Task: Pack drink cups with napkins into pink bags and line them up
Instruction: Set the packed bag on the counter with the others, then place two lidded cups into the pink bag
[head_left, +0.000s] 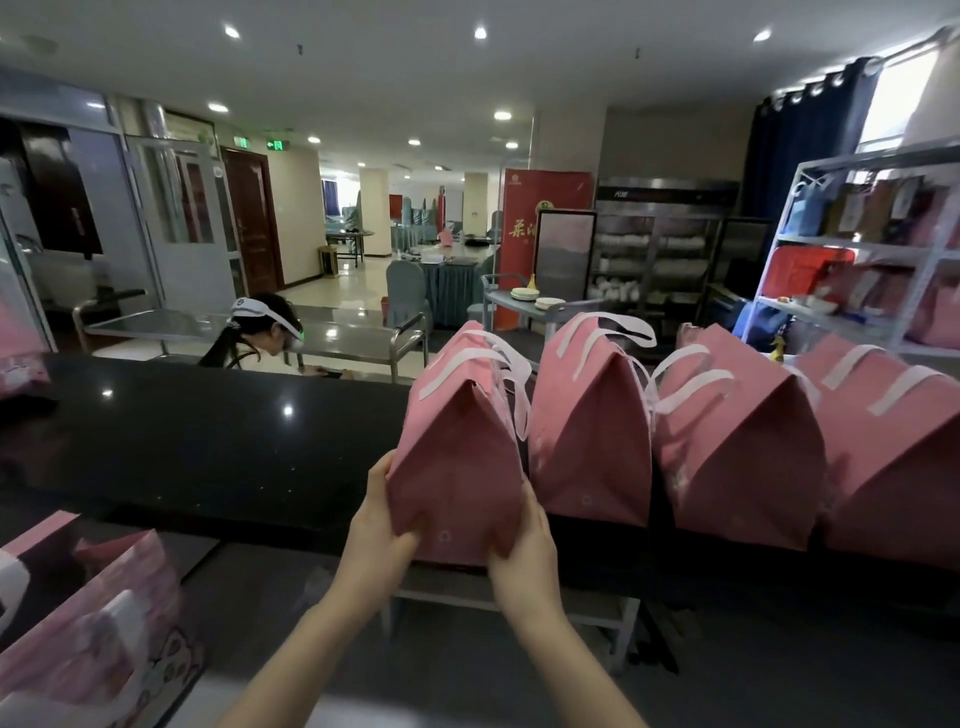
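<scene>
The pink paper bag (457, 467) stood at the left end of a row of four, its base at the near edge of the black counter (208, 441). Its top was closed to a ridge, with flat white handles (478, 358) lying back over the fold. The near face was plain pink, with creases and a small round mark low down.

The left hand (382, 530) gripped the bag's lower left edge, thumb pressed on the near face. The right hand (522, 551) clasped the lower right corner, fingers curled round it.

Just to the right stood the second bag (589, 431), the third bag (737, 452) and the fourth bag (893, 457), all alike and close together.

At lower left, well apart from the row, an open printed bag (104, 634) bore a cartoon design.

Beyond the counter were a second person (260, 332) bent forward, a steel trolley (337, 332), a red banner (524, 228) and a white shelf rack (872, 249).
</scene>
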